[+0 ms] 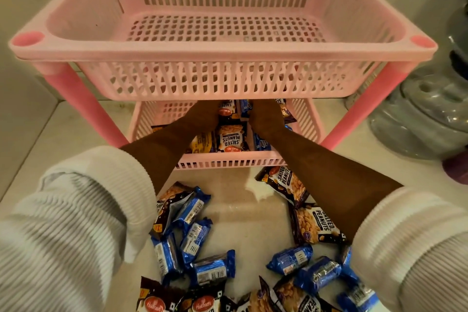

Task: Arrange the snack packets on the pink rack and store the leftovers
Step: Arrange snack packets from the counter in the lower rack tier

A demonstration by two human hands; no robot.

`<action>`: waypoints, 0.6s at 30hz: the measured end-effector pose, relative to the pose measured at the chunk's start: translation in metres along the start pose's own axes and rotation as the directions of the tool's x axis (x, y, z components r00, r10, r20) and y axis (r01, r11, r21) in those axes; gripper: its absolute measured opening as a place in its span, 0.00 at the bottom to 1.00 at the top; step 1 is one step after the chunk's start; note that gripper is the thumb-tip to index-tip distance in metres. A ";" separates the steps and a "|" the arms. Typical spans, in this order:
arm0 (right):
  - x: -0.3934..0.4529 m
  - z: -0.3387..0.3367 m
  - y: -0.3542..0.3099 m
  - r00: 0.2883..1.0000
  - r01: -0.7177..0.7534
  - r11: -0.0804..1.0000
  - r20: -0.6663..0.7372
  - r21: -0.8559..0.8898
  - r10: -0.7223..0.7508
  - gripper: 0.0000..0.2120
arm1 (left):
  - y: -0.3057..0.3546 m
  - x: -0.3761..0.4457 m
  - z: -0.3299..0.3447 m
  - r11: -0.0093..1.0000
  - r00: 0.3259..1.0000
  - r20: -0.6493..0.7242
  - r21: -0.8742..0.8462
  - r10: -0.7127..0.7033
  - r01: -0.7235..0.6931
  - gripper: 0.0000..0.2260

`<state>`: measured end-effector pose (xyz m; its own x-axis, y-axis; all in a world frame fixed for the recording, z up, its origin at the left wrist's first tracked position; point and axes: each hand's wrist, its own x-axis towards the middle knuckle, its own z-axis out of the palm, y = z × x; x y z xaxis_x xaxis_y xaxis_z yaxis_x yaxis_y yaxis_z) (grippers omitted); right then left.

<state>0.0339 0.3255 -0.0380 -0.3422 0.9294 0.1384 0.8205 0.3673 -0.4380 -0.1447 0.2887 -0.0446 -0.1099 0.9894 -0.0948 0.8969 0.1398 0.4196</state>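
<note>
The pink rack [222, 52] stands on the counter, and its top basket has nothing in it. Both of my hands reach into the lower basket [228, 159], under the top one. My left hand [203, 115] rests on the packets at the left, its fingers hidden by the top basket. My right hand [266, 118] is beside a blue packet [245, 109], fingertips also hidden. A salted peanuts packet [231, 138] lies between my wrists in the lower basket. Loose blue biscuit packets [212, 270] and peanut packets [312, 223] lie scattered on the counter in front of the rack.
Grey glassy lidded vessels [428, 114] stand to the right of the rack, with a purple object [455, 168] in front of them. A wall runs close behind the rack. The counter's left edge [25, 149] runs diagonally beside my left sleeve.
</note>
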 end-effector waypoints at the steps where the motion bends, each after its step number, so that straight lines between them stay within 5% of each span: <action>1: 0.000 0.000 0.000 1.000 -0.003 1.000 -0.004 0.004 0.003 0.14 | 0.000 0.001 0.000 1.000 1.000 -0.002 0.001 0.003 -0.003 0.29; 12: -0.013 -0.023 -0.005 0.999 -0.043 0.995 -0.021 0.089 0.045 0.17 | 0.020 -0.021 -0.011 0.998 0.999 -0.022 -0.064 0.027 -0.029 0.29; 18: -0.075 -0.059 -0.008 0.953 0.187 0.979 -0.257 0.076 -0.161 0.08 | 0.068 -0.102 -0.007 0.972 0.940 -0.303 -0.124 0.156 -0.201 0.22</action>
<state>0.0794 0.2552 0.0077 -0.3407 0.8356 0.4310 0.7050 0.5304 -0.4709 -0.0756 0.1973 0.0003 -0.0934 0.9638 0.2499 0.8407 -0.0581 0.5383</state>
